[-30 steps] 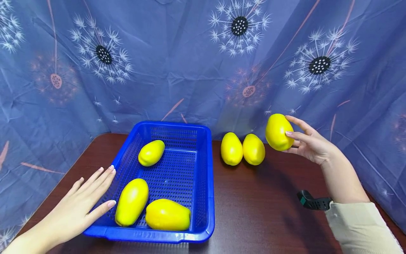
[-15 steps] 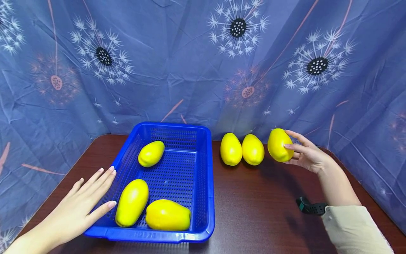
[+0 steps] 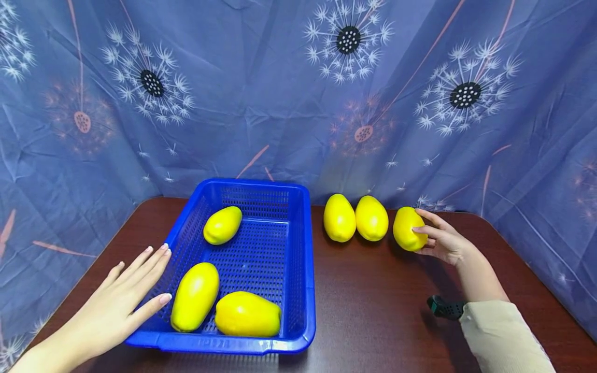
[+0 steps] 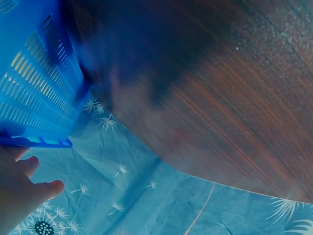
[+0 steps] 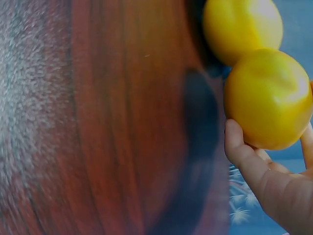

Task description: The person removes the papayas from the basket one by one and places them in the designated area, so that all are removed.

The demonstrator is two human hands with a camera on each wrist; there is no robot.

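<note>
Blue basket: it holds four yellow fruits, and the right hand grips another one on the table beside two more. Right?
Not quite. The head view shows three yellow fruits in the blue basket, not four. The right hand does grip one fruit on the table beside two more.

I am sitting at a staged recording set, not a real home: a dandelion-printed blue cloth [image 3: 261, 103] is hanging as backdrop around the dark wooden counter [image 3: 373, 311].

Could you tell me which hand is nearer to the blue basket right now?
Left. The left hand rests flat against the blue basket at its left wall; the right hand is well off to its right, holding a yellow fruit.
</note>
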